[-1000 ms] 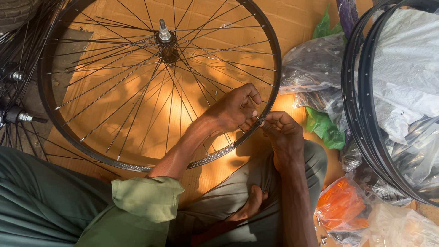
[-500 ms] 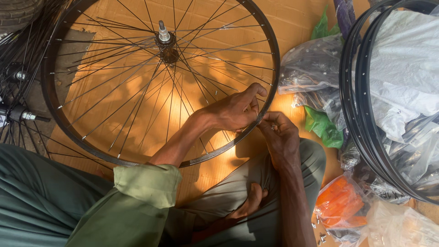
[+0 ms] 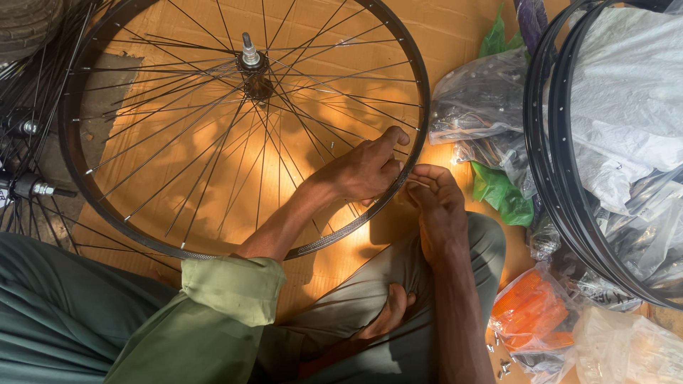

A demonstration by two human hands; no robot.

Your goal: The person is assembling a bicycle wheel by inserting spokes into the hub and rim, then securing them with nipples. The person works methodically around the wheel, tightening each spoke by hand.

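While most spokes already join hub and rim, left hand and right hand pinch closed on one at the rim's right side.

The floor is covered with flat brown cardboard. Warm sunlight falls on it in bright orange patches, with thin dark shadow lines crossing them. On the right lie clear plastic bags full of small metal parts, a green bag and an orange bag. Two black rims stand there too, with crumpled white plastic inside them. At the far left are more spoked wheels, and an old tyre sits in the top corner.
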